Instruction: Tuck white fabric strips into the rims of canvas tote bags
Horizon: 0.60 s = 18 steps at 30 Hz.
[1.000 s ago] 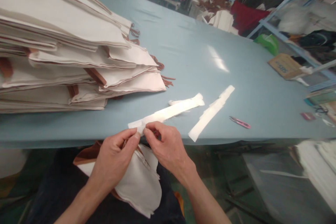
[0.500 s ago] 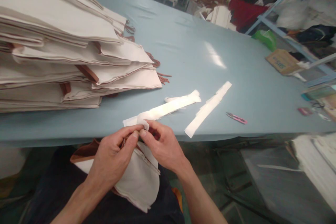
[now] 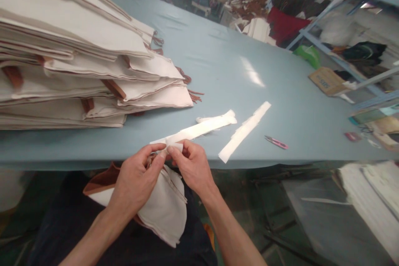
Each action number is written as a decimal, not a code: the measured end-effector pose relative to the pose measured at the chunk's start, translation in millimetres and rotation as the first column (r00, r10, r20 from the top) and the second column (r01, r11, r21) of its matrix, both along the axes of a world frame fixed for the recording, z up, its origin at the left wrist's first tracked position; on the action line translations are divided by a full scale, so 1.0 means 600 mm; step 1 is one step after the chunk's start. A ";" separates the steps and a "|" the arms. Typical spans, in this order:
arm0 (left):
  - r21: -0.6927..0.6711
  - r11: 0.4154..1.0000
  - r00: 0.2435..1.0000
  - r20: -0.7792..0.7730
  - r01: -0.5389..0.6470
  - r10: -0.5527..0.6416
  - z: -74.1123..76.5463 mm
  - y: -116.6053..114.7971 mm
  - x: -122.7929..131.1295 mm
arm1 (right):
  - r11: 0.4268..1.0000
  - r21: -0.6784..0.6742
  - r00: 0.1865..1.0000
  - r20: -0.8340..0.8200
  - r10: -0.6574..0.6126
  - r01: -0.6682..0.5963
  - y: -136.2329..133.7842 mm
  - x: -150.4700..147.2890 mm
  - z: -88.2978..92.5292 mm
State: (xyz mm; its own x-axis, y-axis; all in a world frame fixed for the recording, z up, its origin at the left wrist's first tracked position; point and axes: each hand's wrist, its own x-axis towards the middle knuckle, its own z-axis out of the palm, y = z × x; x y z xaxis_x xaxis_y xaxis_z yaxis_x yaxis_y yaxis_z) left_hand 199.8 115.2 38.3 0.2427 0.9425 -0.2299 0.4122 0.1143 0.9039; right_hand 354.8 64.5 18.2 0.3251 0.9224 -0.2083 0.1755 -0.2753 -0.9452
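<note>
left hand [image 3: 135,178] in head view: pinched the bag [image 3: 166,210] at its bunched top.
right hand [image 3: 193,166]: held a small white slip [image 3: 178,146] between thumb and fingers, beside the left fingertips.
bag: hung over the lap, below the table [image 3: 286,99] edge.
tabletop: bore white strips [image 3: 245,133], pink snips [image 3: 277,143] and stacked bags [image 3: 77,20].

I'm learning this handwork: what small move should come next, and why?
Perhaps fold the small white piece around the brown cords: the right hand pinches the piece while the left hand has the cords between thumb and forefinger, close by.
</note>
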 end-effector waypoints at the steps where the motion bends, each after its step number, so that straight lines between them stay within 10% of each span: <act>1: -0.001 1.000 1.000 0.021 0.007 -0.007 -0.002 0.003 0.000 | 1.000 0.005 0.999 0.049 -0.017 0.017 0.001 -0.001 0.000; 10: -0.115 0.991 0.984 0.171 0.071 -0.050 -0.025 0.025 0.004 | 0.998 0.041 0.925 0.378 0.037 -0.056 0.000 -0.011 0.001; 18: -0.100 0.995 0.987 0.160 0.001 0.015 -0.036 0.021 0.001 | 0.986 0.087 0.967 0.226 0.122 -0.145 0.009 0.018 -0.012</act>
